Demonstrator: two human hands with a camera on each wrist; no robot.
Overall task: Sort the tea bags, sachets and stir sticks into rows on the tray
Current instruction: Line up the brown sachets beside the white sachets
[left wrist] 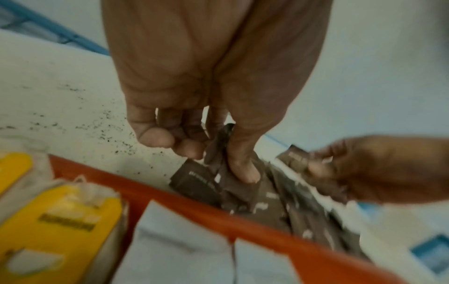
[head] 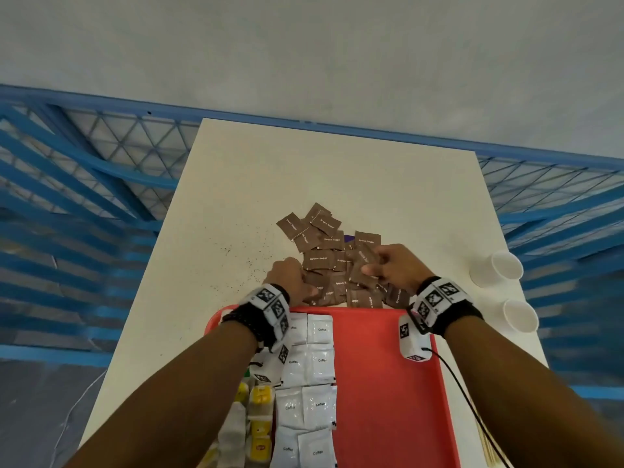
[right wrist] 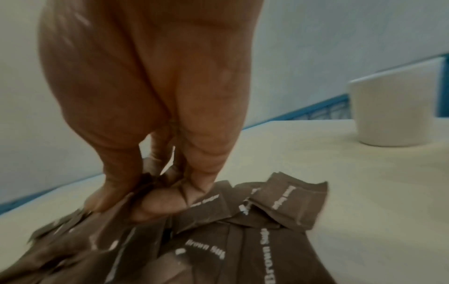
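- Head view: Both hands work in the pile of brown sugar sachets (head: 332, 261) on the bench (head: 236, 184), just beyond the far rim of the red tray (head: 388, 383).
- Left hand (head: 290, 280) is curled into the near left edge of the pile, fingers closed on a sachet.
- Right hand (head: 393, 266) pinches several sachets between thumb and fingers at the pile's right side.
- White coffee sachets (head: 309, 383) lie in paired rows down the tray's middle; tea bags with yellow tags (head: 258, 417) lie in a row to their left.
- Two white paper cups (head: 504, 266) stand on the bench right of the tray; dark specks are scattered left of the pile.
- Left wrist view: left thumb and fingers (left wrist: 243, 169) grip a crumpled brown sachet (left wrist: 218, 153) above the pile; the right hand (left wrist: 379, 169) holds another sachet nearby. The tray rim (left wrist: 243, 217) crosses the foreground, blurred.
- Right wrist view: right fingers (right wrist: 157, 203) are pressed together on the brown sachets (right wrist: 243, 240), gathering several; one cup (right wrist: 391, 113) stands beyond.
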